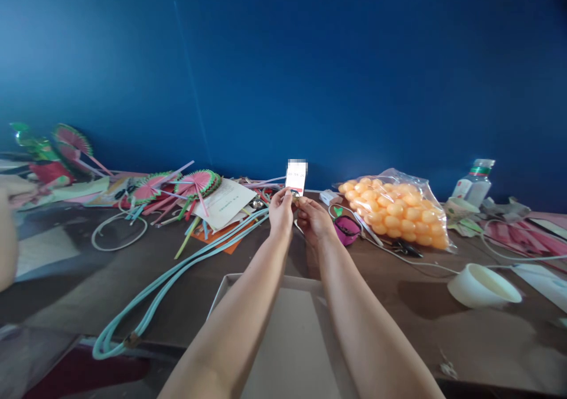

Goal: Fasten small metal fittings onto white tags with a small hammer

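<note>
Both my arms reach out over the table. A small white card [296,175] with a line of dark print and a red strip low down stands upright between my hands. My left hand [280,205] pinches its lower left side, and my right hand [312,213] has its fingertips closed at the lower right corner. Something small and dark shows at the card's bottom edge, too small to name. Below my forearms lies an open, shallow pale box [230,279].
Pink and green paper fans [199,183], papers [228,201] and looped pale blue tubing [166,281] lie left. To the right are a bag of orange balls [398,210], a purple pouch [346,229], a white bowl [482,286] and a bottle [476,183]. Another person's arm [5,233] shows far left.
</note>
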`<act>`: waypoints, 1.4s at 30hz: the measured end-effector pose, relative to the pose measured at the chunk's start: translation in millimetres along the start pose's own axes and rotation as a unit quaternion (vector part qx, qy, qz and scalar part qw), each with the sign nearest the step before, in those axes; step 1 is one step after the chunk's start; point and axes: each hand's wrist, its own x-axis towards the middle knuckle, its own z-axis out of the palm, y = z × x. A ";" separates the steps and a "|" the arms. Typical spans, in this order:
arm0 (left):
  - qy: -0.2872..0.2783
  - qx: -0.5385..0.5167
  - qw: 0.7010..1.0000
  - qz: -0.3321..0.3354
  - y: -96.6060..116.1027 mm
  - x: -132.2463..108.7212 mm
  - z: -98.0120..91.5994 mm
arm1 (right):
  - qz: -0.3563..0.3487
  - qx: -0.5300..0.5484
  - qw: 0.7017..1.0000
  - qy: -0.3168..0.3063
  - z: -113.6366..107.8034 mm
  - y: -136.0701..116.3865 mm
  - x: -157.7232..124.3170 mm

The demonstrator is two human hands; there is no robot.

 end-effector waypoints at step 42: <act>0.005 0.072 0.997 0.024 -8.1 1.2 -4.2 | -0.025 -0.038 0.998 0.050 -7.6 15.4 12.6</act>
